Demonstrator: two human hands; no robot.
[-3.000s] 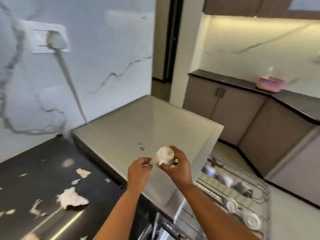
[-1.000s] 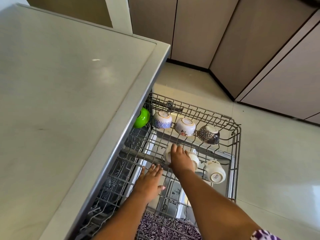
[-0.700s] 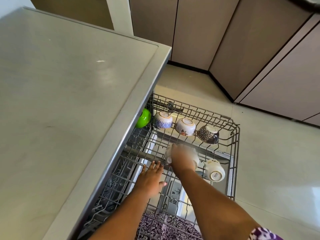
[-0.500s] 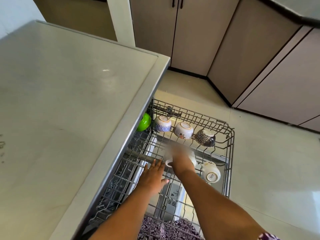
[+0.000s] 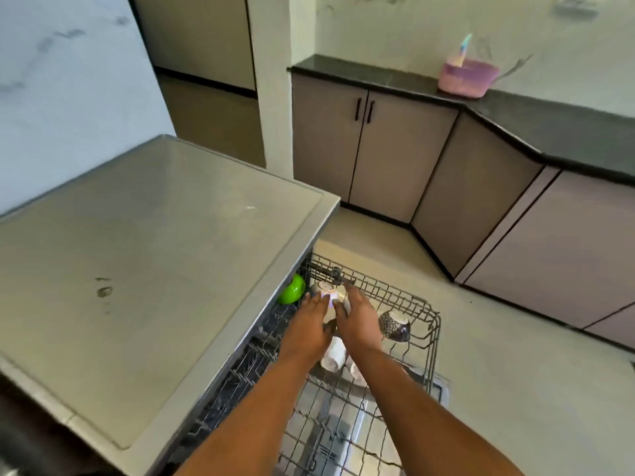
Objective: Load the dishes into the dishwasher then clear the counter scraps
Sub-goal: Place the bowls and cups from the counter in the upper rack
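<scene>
Both hands over the pulled-out dishwasher rack (image 5: pixel 424 316). The left hand (image 5: pixel 309 324) and right hand (image 5: pixel 357 319), fingers straight and spread, flank a small upturned bowl (image 5: pixel 325 293) at the rack's far left (contact is blurred). The bowl lies just beyond the fingertips, both hands equally near. A white cup (image 5: pixel 334 353) rests nearer, between the wrists; the bench (image 5: pixel 144 255) stands left.

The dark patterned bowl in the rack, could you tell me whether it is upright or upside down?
Upside down: the dark patterned bowl shows its pale foot ring on top, tilted in the rack.
</scene>
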